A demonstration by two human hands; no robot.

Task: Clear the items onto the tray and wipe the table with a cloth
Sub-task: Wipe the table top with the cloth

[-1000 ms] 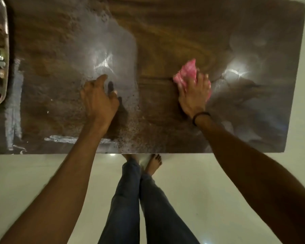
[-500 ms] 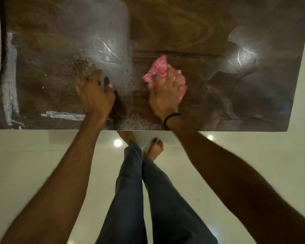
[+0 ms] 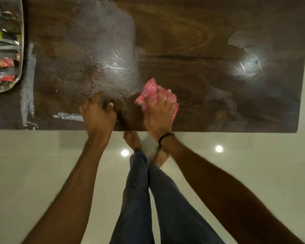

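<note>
We are pressing the crumpled pink cloth under our spread right hand, now nearer our relaxed left hand resting on the desk.

one table, one tray (contents blurred), one cloth, one left hand, one right hand

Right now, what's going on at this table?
A person is wiping the wooden table with a pink cloth, pressed under the right hand close to the near edge. The left hand rests on the table just beside it, fingers loosely bent, holding nothing. Dark crumbs are scattered beyond the left hand, so the wiping is not finished. The tray at the far left already holds red packets and metal ware.
</note>
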